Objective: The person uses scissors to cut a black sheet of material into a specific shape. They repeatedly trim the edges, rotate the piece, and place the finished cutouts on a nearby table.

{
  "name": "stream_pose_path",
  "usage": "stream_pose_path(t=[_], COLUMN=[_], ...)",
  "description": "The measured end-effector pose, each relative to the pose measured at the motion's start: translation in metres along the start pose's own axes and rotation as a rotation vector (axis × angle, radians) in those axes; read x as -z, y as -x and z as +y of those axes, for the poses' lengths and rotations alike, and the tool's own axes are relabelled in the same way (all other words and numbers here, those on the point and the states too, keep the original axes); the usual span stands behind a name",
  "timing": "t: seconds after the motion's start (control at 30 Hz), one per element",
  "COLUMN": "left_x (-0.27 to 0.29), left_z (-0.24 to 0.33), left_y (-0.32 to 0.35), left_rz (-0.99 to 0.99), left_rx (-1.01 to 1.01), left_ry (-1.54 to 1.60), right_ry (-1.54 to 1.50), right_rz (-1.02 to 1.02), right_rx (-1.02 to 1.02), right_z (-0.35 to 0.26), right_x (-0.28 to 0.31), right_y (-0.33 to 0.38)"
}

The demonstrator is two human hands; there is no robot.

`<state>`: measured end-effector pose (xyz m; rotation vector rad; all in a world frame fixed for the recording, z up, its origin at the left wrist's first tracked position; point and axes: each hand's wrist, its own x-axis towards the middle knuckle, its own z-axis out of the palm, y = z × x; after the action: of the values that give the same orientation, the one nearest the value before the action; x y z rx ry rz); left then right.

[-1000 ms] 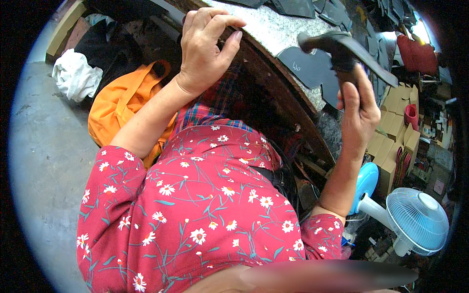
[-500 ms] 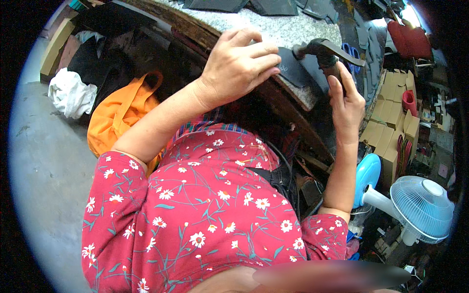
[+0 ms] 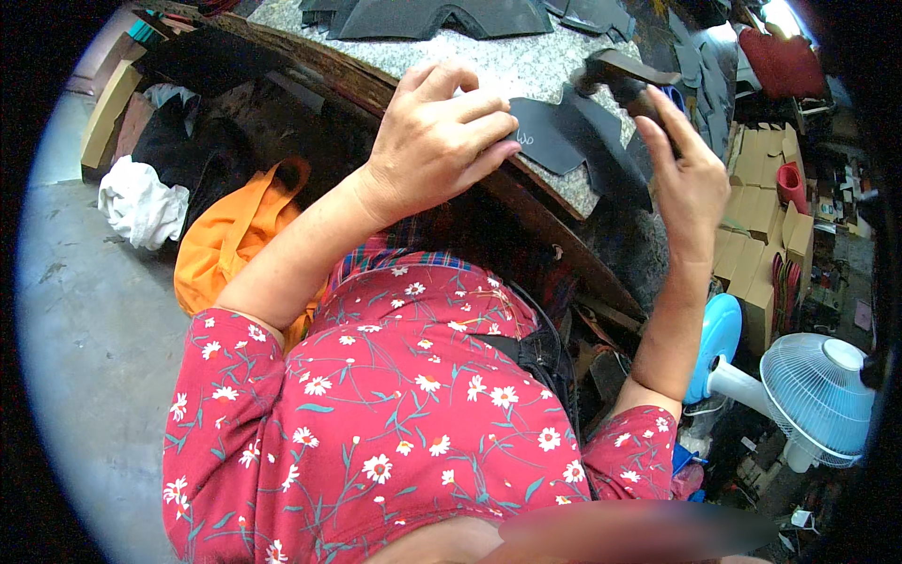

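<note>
My left hand (image 3: pixel 437 141) rests with curled fingers on the near edge of a speckled stone worktop (image 3: pixel 526 70), its fingertips pressing on a dark leather piece (image 3: pixel 550 136). My right hand (image 3: pixel 686 179) is raised beside it, shut on the handle of a hammer (image 3: pixel 625 80) whose dark head hangs just above the leather pieces. A second dark cut piece (image 3: pixel 611 155) lies overlapping the first at the table edge.
More black cut pieces (image 3: pixel 442 17) lie at the far side of the worktop. An orange bag (image 3: pixel 240 235) and white cloth (image 3: pixel 141 202) sit on the floor at left. Stacked cardboard boxes (image 3: pixel 770 226) and a blue-white fan (image 3: pixel 813 390) stand at right.
My left hand has come down from the air onto the leather piece at the table edge. The hammer in my right hand has lowered toward the worktop.
</note>
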<state>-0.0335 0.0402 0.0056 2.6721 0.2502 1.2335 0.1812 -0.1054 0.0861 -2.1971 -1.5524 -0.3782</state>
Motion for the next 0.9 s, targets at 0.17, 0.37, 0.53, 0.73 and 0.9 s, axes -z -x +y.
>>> stream_pose_path(t=[0.17,0.37,0.53,0.73,0.9], left_x=[0.004,0.005,0.016,0.014,0.020], left_z=[0.003,0.000,-0.004,-0.004,0.002], left_y=[-0.001,-0.013,-0.006,-0.005,-0.015], left_rz=[0.001,-0.047,-0.064,-0.097,-0.122], left_rx=[-0.002,-0.088,-0.067,-0.052,-0.011], left_ry=[-0.012,-0.058,-0.096,-0.052,-0.044], right_ry=[-0.480,-0.056,-0.546,-0.097,-0.329], right_rz=[0.106,-0.012,0.153,-0.069,0.122], right_rx=[-0.177,-0.108,-0.307,-0.222,-0.149], right_z=[-0.002,0.012,0.013,0.013,0.007], right_x=[-0.007,0.012,0.008,0.018,0.025], right_y=[0.010,0.020,0.030,0.039,0.049])
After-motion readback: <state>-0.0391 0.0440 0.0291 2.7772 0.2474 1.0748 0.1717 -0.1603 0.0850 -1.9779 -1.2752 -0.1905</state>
